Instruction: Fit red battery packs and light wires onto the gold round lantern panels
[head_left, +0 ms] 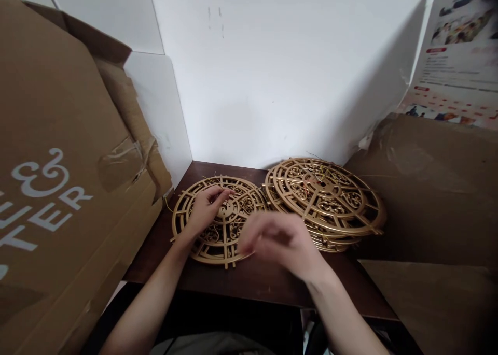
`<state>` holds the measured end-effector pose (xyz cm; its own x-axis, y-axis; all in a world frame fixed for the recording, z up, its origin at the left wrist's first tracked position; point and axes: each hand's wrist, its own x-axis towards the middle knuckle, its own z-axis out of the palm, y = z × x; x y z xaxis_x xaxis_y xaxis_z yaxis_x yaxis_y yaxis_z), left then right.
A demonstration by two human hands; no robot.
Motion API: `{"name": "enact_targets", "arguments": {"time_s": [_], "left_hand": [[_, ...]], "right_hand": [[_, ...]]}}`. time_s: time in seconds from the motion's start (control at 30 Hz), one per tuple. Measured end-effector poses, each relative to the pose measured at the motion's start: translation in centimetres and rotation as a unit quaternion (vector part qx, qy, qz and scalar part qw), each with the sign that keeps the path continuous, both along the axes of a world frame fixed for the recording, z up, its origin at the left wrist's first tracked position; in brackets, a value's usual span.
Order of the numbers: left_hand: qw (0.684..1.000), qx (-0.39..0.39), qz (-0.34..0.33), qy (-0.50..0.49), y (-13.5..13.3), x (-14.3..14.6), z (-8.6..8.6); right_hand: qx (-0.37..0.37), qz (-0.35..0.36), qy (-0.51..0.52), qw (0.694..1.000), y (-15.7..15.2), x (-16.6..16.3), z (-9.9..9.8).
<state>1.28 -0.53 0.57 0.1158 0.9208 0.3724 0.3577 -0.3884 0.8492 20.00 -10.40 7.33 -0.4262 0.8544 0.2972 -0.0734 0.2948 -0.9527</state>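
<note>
A round gold openwork disc (218, 230) lies flat on the dark wooden table (257, 282). My left hand (206, 207) rests on its centre with the fingertips pinched together at the hub; what they pinch is too small to make out. My right hand (282, 243) hovers over the disc's right edge, blurred by motion, fingers curled downward. To the right sits a stack of similar gold discs (327, 202) with a thin yellow thread at the top one's middle.
A large brown cardboard box (58, 189) with white lettering leans at the left. More cardboard (428, 199) fills the right side. White wall panels (272, 85) close the back, and a printed poster (459, 59) hangs at the upper right.
</note>
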Motion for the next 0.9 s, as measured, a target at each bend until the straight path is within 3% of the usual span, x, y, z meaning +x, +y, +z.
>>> {"name": "enact_targets", "arguments": {"time_s": [0.13,0.23,0.37,0.7,0.9], "left_hand": [[0.999,0.004,0.008,-0.044,0.3,0.0,-0.4],[0.996,0.012,0.019,-0.083,0.4,0.0,-0.7],[0.993,0.002,0.023,-0.118,0.5,0.1,-0.9],[0.968,-0.050,0.037,-0.245,0.8,0.1,-1.2],[0.983,-0.033,0.018,-0.181,0.6,0.3,-1.1]], "right_hand": [[-0.034,-0.144,0.040,0.988,7.2,-1.7,-3.3],[-0.062,-0.131,0.013,0.989,10.7,-3.9,-6.9],[-0.037,-0.145,0.036,0.988,11.2,-6.0,-9.7],[-0.048,-0.164,0.107,0.980,9.8,-5.3,-8.5],[-0.064,-0.173,0.136,0.973,9.7,-5.0,-8.4]]}}
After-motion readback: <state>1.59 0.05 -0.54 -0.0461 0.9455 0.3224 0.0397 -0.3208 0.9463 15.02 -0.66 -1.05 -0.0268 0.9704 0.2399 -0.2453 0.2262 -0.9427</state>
